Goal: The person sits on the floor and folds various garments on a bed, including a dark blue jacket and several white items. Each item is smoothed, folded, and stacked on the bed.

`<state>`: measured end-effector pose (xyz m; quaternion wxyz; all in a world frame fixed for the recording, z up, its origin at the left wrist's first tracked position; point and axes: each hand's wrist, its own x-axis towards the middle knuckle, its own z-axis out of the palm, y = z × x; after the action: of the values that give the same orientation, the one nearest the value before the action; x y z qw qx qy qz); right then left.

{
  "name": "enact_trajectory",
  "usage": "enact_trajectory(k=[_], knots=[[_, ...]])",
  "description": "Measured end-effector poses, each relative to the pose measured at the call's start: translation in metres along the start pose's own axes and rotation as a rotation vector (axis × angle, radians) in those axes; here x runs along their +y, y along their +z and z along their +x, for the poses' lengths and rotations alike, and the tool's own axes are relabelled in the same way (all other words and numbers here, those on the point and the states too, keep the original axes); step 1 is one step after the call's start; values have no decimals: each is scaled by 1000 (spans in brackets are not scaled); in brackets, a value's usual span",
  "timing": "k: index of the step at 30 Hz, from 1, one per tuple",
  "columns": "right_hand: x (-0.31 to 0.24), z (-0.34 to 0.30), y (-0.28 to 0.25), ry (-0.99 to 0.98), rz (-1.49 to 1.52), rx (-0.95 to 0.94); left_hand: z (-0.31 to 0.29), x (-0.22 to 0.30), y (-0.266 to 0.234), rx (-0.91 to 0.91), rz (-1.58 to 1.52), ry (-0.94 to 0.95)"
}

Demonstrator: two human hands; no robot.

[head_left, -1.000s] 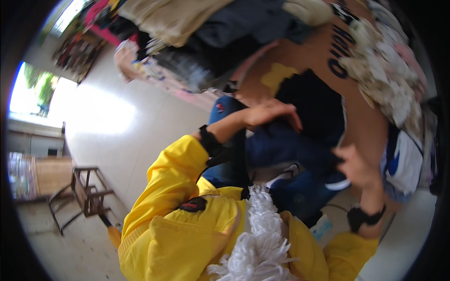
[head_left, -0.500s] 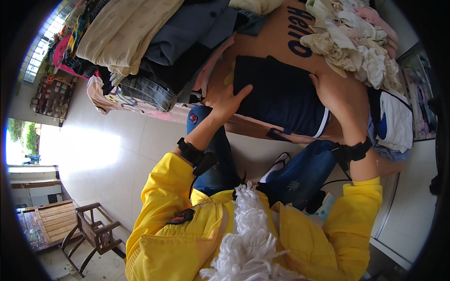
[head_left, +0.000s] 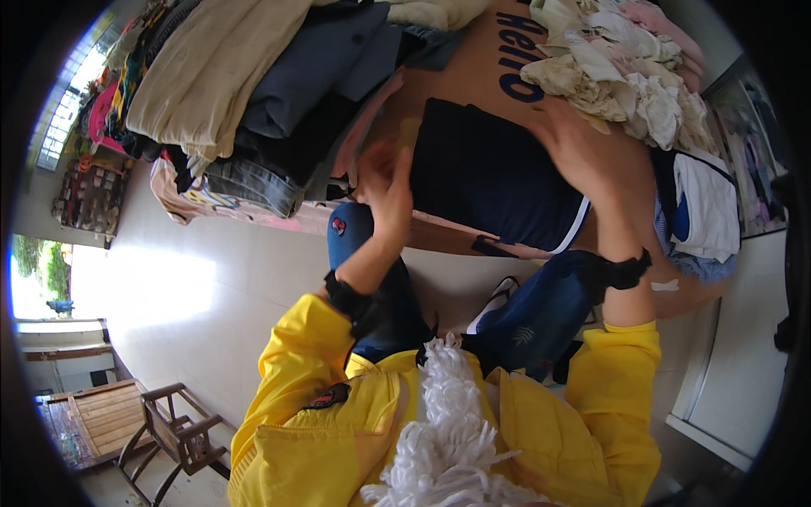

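Note:
A folded navy garment (head_left: 494, 173) with a white trim along its right lower edge lies flat on the brown, letter-printed cloth (head_left: 465, 80) in front of me. Just off the garment's left edge is my left hand (head_left: 389, 182), its fingers smeared by motion, so their grip cannot be made out. My right hand (head_left: 574, 156) is at the garment's upper right edge, with fingers stretched out toward the far side and somewhat blurred. Nothing shows in its grasp.
Stacked trousers (head_left: 279, 93) and other folded clothes rise at the far left. A heap of cream garments (head_left: 625, 72) lies at the far right, with a white and dark folded garment (head_left: 705, 203) nearer. A wooden chair (head_left: 190, 435) stands on the floor at left.
My left hand has come off the navy garment and moved slightly left. The right hand has shifted a little left and away from me along the garment's edge. The view has moved slightly.

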<state>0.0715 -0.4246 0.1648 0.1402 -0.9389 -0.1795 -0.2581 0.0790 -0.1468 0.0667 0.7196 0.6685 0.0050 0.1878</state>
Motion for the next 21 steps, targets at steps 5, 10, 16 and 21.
enact_trajectory(k=[5, 10, 16, 21], knots=[[-11, -3, 57, 186, 120, -112, -66, 3, -15, 95, -268, -438], [0, -13, 63, 198, 79, -178, -87, 11, 2, -274, -553, -1057], [-55, -35, 39, 369, -24, -294, -85, 34, 5, -356, -595, -783], [-82, -81, 29, 449, 371, -552, -72, 40, -23, -522, -488, -756]])
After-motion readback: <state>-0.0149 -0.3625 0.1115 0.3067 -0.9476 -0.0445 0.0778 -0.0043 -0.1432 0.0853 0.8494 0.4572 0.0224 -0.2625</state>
